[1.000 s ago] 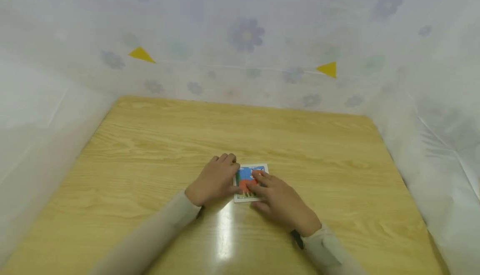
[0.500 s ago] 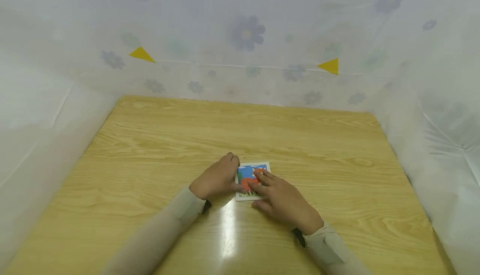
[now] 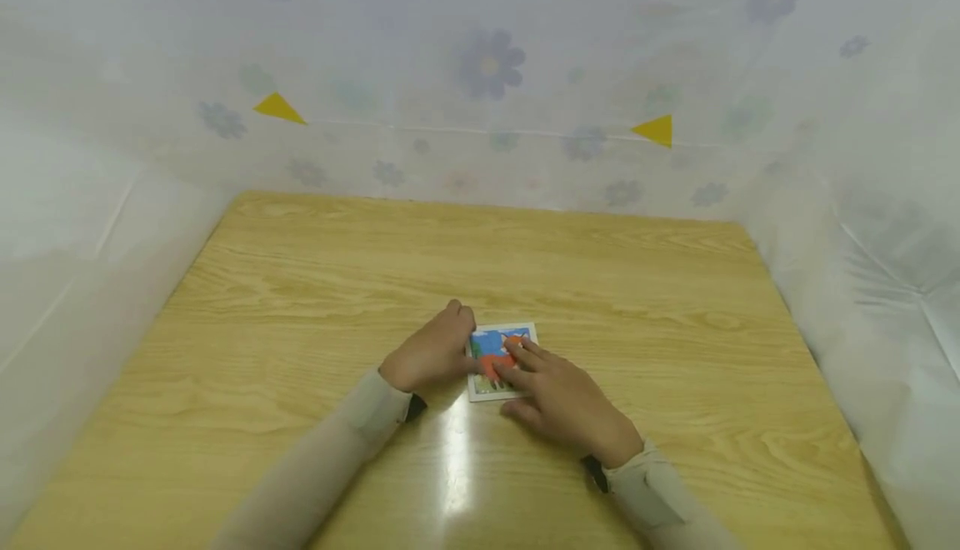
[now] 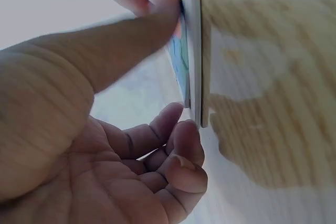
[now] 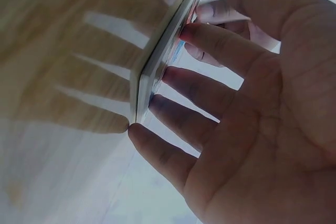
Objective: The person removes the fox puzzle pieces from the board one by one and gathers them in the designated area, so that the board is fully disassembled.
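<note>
A small square fox picture board point(image 3: 486, 340) with a white rim lies flat on the wooden table. Its face shows an orange fox on blue. My left hand point(image 3: 432, 354) holds the board's left side, thumb over the picture and bent fingers at the far left corner. The left wrist view shows the fingertips point(image 4: 186, 174) right at the edge of the board point(image 4: 195, 40). Lying partly across the picture, my right hand point(image 3: 566, 396) touches it with spread, nearly straight fingers. In the right wrist view, its little fingertip point(image 5: 137, 131) sits at the corner. Both hands hide parts of the fox.
The glossy wood-grain table point(image 3: 300, 275) stretches around the hands. Behind it hangs a pale flowered sheet point(image 3: 491, 67) with two yellow triangles point(image 3: 654, 131). White sheeting point(image 3: 892, 325) also closes in both sides.
My left thumb has moved up along the picture's left side, and the left fingers have drawn closer together. My right hand stays nearly still on the board.
</note>
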Demonstrator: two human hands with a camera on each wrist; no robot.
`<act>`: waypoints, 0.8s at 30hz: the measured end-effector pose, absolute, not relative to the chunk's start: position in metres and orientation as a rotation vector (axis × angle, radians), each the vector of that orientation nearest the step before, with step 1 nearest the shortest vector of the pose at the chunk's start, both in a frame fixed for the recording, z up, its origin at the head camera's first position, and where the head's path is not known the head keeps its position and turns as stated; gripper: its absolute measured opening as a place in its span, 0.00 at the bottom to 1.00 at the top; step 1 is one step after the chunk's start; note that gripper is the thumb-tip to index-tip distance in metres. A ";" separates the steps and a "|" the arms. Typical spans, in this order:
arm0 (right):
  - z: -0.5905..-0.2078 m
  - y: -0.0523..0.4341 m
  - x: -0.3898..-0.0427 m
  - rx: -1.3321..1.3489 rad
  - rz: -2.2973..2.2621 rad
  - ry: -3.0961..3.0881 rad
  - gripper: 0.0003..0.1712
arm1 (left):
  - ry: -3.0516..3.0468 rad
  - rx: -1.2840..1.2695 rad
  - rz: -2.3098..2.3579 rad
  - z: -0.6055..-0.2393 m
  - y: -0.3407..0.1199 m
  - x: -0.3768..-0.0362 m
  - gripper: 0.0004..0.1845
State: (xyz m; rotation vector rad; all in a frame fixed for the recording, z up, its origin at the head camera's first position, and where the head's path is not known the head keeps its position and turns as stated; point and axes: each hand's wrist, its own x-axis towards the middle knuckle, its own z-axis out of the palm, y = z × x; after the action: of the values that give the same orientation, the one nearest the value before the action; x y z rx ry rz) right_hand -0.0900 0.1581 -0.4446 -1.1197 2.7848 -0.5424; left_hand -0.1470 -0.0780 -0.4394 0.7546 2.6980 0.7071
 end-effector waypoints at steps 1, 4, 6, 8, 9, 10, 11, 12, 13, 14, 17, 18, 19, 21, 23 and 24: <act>-0.445 0.158 -0.090 -1.120 -0.543 2.786 0.36 | 2.702 0.745 0.716 -0.439 -0.078 -0.148 0.18; -0.445 0.157 -0.089 -1.118 -0.531 2.798 0.36 | 2.716 0.726 0.751 -0.438 -0.076 -0.151 0.06; -0.447 0.156 -0.089 -1.114 -0.513 2.811 0.37 | 2.727 0.714 0.767 -0.438 -0.073 -0.152 0.06; -0.448 0.155 -0.089 -1.110 -0.490 2.820 0.37 | 2.735 0.679 0.797 -0.437 -0.071 -0.152 0.07; -0.449 0.154 -0.089 -1.111 -0.477 2.825 0.37 | 2.747 0.663 0.799 -0.436 -0.069 -0.152 0.07; -0.449 0.153 -0.089 -1.113 -0.470 2.830 0.38 | 2.761 0.641 0.796 -0.436 -0.068 -0.151 0.07; -0.449 0.153 -0.089 -1.115 -0.466 2.833 0.37 | 2.777 0.620 0.787 -0.435 -0.067 -0.151 0.07; -0.449 0.152 -0.089 -1.117 -0.461 2.835 0.37 | 2.792 0.605 0.773 -0.435 -0.066 -0.150 0.07; -0.449 0.152 -0.089 -1.118 -0.455 2.837 0.37 | 2.806 0.594 0.753 -0.434 -0.065 -0.149 0.07; -0.448 0.152 -0.089 -1.116 -0.448 2.839 0.37 | 2.818 0.595 0.731 -0.433 -0.064 -0.148 0.07; -0.447 0.152 -0.088 -1.110 -0.436 2.841 0.37 | 2.845 0.649 0.656 -0.433 -0.062 -0.144 0.05; -0.446 0.152 -0.088 -1.110 -0.431 2.841 0.37 | 2.850 0.667 0.632 -0.433 -0.062 -0.142 0.03; -0.446 0.152 -0.088 -1.111 -0.427 2.841 0.37 | 2.853 0.683 0.614 -0.434 -0.061 -0.141 0.03; -0.446 0.152 -0.088 -1.113 -0.426 2.839 0.37 | 2.860 0.708 0.579 -0.435 -0.061 -0.140 0.09; -0.446 0.152 -0.088 -1.115 -0.423 2.837 0.37 | 2.854 0.714 0.567 -0.436 -0.061 -0.139 0.14; -0.447 0.152 -0.088 -1.113 -0.421 2.837 0.37 | 2.851 0.717 0.572 -0.437 -0.062 -0.139 0.16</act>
State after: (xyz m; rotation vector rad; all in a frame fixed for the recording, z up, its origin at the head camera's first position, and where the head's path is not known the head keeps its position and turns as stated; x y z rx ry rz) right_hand -0.0883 0.1523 -0.4466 -1.1134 2.8369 -0.4212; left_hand -0.1394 -0.0615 -0.4371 0.7166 2.8508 0.5721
